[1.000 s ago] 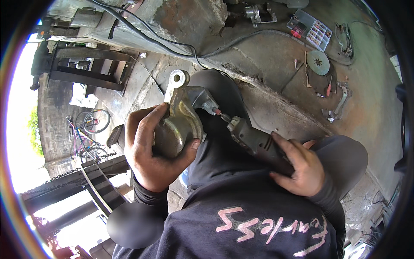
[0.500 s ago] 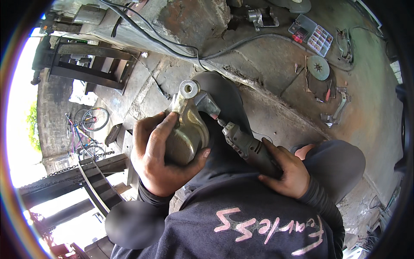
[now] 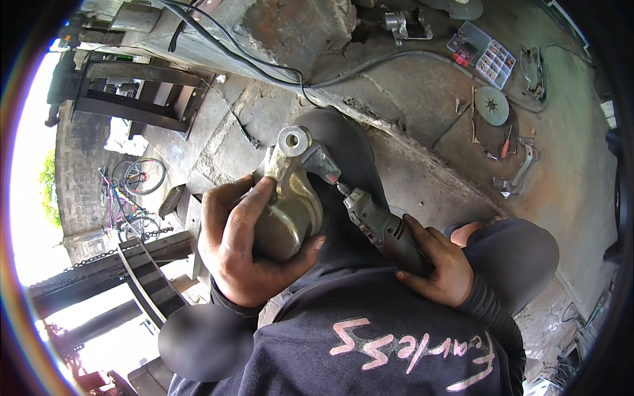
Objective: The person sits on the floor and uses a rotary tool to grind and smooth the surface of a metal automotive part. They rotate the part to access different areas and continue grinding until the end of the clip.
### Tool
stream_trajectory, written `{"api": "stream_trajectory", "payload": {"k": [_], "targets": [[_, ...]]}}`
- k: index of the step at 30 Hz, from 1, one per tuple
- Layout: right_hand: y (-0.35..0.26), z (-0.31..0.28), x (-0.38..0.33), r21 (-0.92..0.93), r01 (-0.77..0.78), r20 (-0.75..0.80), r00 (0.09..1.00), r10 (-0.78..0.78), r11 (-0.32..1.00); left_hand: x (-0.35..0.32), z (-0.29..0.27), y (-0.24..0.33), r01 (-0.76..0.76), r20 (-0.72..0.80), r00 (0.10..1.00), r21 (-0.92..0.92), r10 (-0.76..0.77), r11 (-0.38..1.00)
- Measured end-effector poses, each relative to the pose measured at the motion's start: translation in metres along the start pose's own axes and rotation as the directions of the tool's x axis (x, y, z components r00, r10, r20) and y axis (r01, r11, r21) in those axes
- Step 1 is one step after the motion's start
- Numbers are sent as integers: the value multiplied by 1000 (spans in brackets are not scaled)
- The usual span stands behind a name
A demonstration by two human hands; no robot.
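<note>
My left hand [image 3: 239, 244] grips a brass-coloured metal casting [image 3: 291, 210] with a round bored boss at its top and an arm reaching out to the right. The fingers lie over its left side and the thumb over its lower right. In my right hand [image 3: 440, 264] is a dark grey rotary tool [image 3: 381, 224], its fingers wrapped round the rear of the body. The tool's tip is at the end of the casting's arm; whether they touch I cannot tell. Both are held above my dark-trousered leg.
On the floor at the far right lie a compartment box [image 3: 494, 63], a grey disc [image 3: 491, 106], a red-handled screwdriver [image 3: 506, 146] and a metal bracket [image 3: 519, 173]. A black cable [image 3: 409, 56] crosses the floor. Steel beams [image 3: 132, 99] and a bicycle [image 3: 142, 181] stand at the left.
The casting and the rotary tool sit very slightly lower and further right in the view. Both hands keep their hold, and the tool's tip stays by the casting's arm.
</note>
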State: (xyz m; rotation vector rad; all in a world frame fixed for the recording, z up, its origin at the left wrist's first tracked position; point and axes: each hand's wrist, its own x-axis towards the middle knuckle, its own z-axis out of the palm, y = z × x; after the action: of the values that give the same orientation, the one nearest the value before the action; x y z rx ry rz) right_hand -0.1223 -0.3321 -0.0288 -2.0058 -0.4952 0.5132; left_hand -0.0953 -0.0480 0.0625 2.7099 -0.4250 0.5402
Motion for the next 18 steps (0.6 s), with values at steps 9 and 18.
{"api": "stream_trajectory", "payload": {"k": [9, 18], "targets": [[-1, 0, -1, 2, -16, 10, 1000, 16, 1000, 0, 0, 0, -2, 2, 1000, 6, 1, 1000], [1, 1, -3, 2, -20, 35, 999, 20, 1000, -1, 0, -1, -2, 0, 1000, 10, 2, 1000]]}}
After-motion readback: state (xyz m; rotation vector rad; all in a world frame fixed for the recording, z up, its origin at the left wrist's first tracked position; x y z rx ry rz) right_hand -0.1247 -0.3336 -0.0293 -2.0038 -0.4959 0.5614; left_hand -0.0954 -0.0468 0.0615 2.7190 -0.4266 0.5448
